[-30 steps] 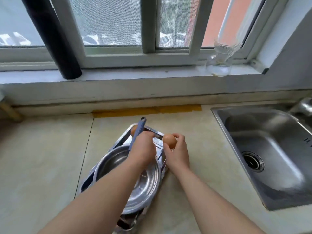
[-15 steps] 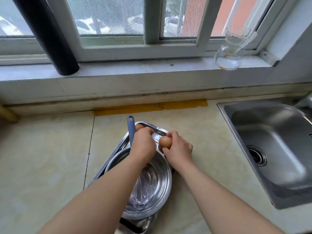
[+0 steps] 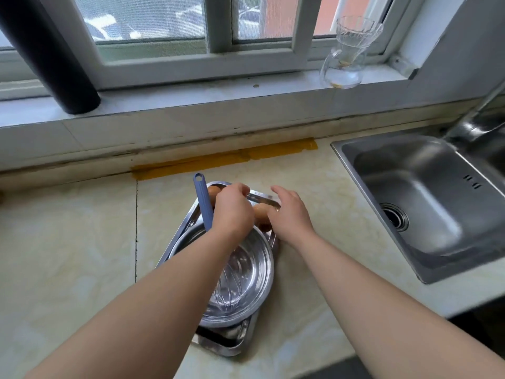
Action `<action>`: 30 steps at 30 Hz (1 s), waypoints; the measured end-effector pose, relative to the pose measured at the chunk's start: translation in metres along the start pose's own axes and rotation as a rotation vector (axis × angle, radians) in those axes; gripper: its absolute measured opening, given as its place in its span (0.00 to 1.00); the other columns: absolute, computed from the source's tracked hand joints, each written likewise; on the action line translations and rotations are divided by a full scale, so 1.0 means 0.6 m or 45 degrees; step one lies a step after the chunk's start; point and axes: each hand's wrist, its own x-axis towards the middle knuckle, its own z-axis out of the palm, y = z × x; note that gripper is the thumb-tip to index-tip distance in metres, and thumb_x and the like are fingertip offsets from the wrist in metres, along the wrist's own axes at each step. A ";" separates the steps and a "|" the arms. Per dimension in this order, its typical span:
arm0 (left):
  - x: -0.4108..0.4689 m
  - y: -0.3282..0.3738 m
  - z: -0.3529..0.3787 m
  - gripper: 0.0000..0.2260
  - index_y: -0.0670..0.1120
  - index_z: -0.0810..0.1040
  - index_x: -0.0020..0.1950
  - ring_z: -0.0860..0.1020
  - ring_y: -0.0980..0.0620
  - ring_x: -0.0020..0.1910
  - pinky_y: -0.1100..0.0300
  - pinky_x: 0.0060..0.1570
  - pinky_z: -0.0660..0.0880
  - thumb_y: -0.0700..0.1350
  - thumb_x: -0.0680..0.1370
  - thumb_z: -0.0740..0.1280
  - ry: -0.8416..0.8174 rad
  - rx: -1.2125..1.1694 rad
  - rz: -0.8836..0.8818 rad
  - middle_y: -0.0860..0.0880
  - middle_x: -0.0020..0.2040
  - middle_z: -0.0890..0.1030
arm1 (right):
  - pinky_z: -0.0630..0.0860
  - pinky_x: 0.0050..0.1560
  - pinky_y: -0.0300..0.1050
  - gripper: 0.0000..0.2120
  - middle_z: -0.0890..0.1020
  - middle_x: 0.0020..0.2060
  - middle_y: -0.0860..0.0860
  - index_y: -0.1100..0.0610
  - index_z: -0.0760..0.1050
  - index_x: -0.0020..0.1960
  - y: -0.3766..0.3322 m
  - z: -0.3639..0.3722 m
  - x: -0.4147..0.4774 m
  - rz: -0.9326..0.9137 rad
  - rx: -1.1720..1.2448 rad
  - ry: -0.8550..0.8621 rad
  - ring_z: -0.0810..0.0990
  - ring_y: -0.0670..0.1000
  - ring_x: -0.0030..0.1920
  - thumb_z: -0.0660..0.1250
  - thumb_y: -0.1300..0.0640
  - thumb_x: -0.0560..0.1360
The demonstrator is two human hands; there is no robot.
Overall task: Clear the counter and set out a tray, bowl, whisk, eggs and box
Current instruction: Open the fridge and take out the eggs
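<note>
Brown egg (image 3: 261, 212) now on tray (image 3: 218, 343), right hand (image 3: 291, 214) off it.

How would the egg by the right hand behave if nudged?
Rounded and loose on the flat tray, the egg would probably roll until the raised rim or the bowl stops it. Its shell likely cracks if squeezed hard.
</note>
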 end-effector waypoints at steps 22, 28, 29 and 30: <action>-0.183 0.223 0.238 0.13 0.44 0.78 0.61 0.78 0.49 0.57 0.61 0.56 0.72 0.41 0.78 0.61 -0.341 -0.134 0.521 0.47 0.58 0.81 | 0.69 0.63 0.45 0.21 0.75 0.66 0.55 0.58 0.70 0.69 0.239 -0.259 -0.202 0.443 0.279 0.696 0.73 0.54 0.66 0.61 0.60 0.77; -0.315 0.299 0.325 0.13 0.43 0.79 0.59 0.78 0.48 0.58 0.62 0.56 0.70 0.40 0.77 0.62 -0.474 -0.112 0.678 0.47 0.56 0.82 | 0.69 0.66 0.45 0.20 0.75 0.66 0.55 0.58 0.70 0.69 0.340 -0.336 -0.325 0.559 0.327 0.862 0.73 0.54 0.66 0.62 0.60 0.77; -0.344 0.310 0.341 0.13 0.43 0.79 0.59 0.78 0.48 0.58 0.63 0.55 0.70 0.40 0.77 0.62 -0.497 -0.108 0.702 0.47 0.56 0.82 | 0.69 0.66 0.44 0.20 0.75 0.66 0.54 0.58 0.70 0.69 0.360 -0.349 -0.350 0.570 0.339 0.897 0.73 0.54 0.66 0.62 0.60 0.77; -0.383 0.322 0.362 0.13 0.43 0.79 0.59 0.78 0.48 0.57 0.64 0.54 0.69 0.40 0.77 0.63 -0.528 -0.101 0.731 0.47 0.56 0.82 | 0.69 0.65 0.44 0.20 0.75 0.66 0.54 0.58 0.70 0.69 0.385 -0.365 -0.386 0.592 0.345 0.936 0.73 0.53 0.66 0.62 0.60 0.77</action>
